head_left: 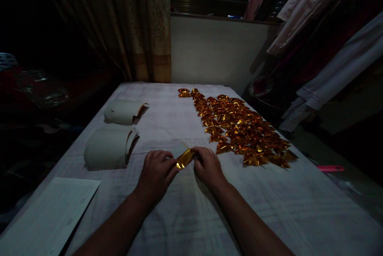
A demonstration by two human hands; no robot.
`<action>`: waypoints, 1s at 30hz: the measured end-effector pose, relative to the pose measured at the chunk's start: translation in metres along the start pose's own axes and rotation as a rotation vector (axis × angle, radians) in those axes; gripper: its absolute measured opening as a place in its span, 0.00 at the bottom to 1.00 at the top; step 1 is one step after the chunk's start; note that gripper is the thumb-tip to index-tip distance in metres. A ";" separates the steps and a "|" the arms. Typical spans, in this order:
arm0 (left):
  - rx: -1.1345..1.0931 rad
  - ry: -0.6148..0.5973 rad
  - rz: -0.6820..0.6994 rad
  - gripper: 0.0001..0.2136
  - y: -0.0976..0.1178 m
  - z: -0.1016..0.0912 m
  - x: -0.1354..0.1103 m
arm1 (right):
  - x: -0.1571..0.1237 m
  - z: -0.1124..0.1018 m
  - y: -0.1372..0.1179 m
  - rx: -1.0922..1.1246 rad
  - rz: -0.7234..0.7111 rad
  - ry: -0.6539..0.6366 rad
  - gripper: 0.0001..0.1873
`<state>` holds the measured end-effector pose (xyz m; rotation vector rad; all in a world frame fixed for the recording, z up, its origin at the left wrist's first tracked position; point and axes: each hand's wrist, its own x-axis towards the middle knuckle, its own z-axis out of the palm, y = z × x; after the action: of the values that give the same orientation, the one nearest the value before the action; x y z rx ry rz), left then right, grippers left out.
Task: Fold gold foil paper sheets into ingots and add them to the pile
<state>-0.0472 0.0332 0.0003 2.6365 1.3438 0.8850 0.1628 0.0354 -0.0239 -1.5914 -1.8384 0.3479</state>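
Between my two hands is a folded piece of gold foil paper (184, 159), tilted up to the right, with a pale edge behind it. My left hand (157, 170) pinches its lower left end between thumb and fingers. At its upper right end, my right hand (208, 165) grips the foil with bent fingers. Right of my hands lies a broad spread of folded gold foil pieces (239, 128), pointed at their ends. A few more folded foil pieces (184, 93) sit farther back.
On the left of the white-sheeted surface (167, 128) lie two curled stacks of pale paper (106, 150). A flat printed sheet (50, 212) is at the near left corner. Behind hang a curtain (143, 28) and, at right, clothes (338, 72). A pink handle (330, 168) shows beyond the right edge.
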 end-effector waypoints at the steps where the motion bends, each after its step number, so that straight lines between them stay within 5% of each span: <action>1: 0.022 -0.005 0.020 0.04 0.000 0.000 0.000 | 0.000 -0.001 0.000 0.009 -0.001 -0.011 0.23; 14: 0.097 -0.148 0.019 0.10 0.003 0.000 -0.004 | -0.004 0.000 -0.007 0.077 -0.116 -0.095 0.14; 30: 0.102 0.036 0.174 0.06 -0.002 -0.002 -0.003 | -0.007 -0.003 -0.014 -0.088 -0.310 -0.114 0.10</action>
<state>-0.0508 0.0315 0.0001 2.8654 1.2123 0.9100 0.1544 0.0246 -0.0153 -1.3373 -2.1764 0.2230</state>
